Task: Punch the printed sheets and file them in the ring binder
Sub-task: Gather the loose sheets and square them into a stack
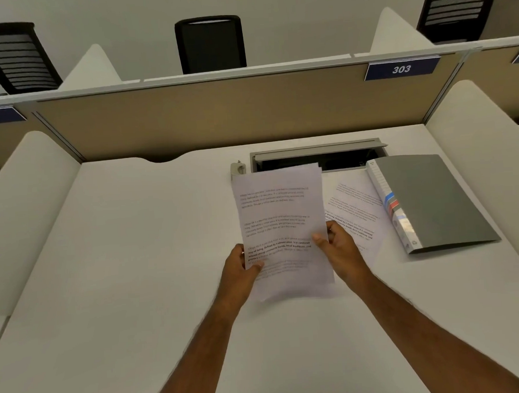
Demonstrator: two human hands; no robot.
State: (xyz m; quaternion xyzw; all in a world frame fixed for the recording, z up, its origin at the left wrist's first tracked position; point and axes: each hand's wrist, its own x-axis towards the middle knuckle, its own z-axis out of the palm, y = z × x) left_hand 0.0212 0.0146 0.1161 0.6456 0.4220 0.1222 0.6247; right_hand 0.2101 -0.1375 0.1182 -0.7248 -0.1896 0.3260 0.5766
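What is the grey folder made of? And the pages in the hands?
The grey folder looks like plastic: smooth, thin, slightly shiny cover, with a clear pocket on its spine. The pages held by the left hand and right hand look like plain matte white paper: thin, bending a little, with printed text.

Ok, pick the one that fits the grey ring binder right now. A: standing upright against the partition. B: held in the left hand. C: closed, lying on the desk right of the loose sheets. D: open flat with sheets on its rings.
C: the ring binder lies shut on the desk, right of the loose sheets.
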